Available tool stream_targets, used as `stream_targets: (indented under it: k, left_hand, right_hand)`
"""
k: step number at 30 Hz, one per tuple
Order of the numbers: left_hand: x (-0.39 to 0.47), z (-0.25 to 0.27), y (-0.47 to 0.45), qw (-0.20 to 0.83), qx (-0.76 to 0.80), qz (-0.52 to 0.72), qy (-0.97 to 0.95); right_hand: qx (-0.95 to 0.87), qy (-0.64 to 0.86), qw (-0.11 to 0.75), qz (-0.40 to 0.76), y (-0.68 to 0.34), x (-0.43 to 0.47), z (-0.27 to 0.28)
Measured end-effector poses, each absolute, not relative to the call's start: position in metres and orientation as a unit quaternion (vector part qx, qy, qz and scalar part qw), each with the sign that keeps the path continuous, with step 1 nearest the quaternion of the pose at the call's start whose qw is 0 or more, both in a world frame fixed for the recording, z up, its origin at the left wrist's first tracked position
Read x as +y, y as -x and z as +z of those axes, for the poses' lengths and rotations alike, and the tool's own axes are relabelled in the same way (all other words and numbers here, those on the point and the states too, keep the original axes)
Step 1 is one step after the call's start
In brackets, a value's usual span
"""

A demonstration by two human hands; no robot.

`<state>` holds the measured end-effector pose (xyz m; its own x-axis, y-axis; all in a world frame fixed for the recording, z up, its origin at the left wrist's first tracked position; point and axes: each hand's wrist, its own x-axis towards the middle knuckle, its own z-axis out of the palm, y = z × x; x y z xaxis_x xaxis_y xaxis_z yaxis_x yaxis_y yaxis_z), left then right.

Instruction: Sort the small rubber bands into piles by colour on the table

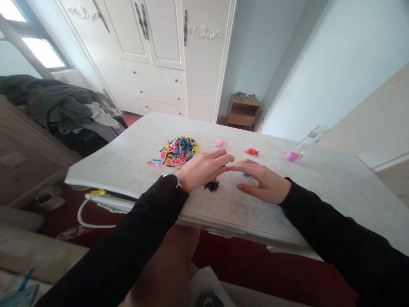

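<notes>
On the white table a mixed pile of small colourful elastic bands (179,150) lies beside my left hand (204,168). That hand reaches over a small heap of black bands (211,186); its fingers are bent together and what they hold, if anything, is hidden. My right hand (263,181) is palm down, fingers stretched toward the left fingertips and thumb apart. A reddish speck shows where the fingertips meet, too small to name. Blue bands (246,174) peek out under the right hand. Beyond the hands lie small heaps of pink bands (219,143) and red bands (252,152).
A clear container with a pink-purple part (293,156) is on the table's right side. The white tabletop (236,213) ends close to my body. A white wardrobe (153,38), a small wooden cabinet (243,111) and heaped clothes (64,106) stand around it.
</notes>
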<state>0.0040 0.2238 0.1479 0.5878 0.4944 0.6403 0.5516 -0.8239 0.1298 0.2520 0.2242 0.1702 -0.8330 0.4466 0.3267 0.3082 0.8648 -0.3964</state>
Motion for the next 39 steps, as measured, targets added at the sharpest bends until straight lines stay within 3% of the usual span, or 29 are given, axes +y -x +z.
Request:
stream_targets:
  k: [39]
  left_hand:
    - [0.2231,0.1483,-0.0017,0.013,-0.297,-0.381,0.875]
  right_hand:
    - [-0.926,0.189,0.268,0.187,-0.2529,0.2161,0.1775]
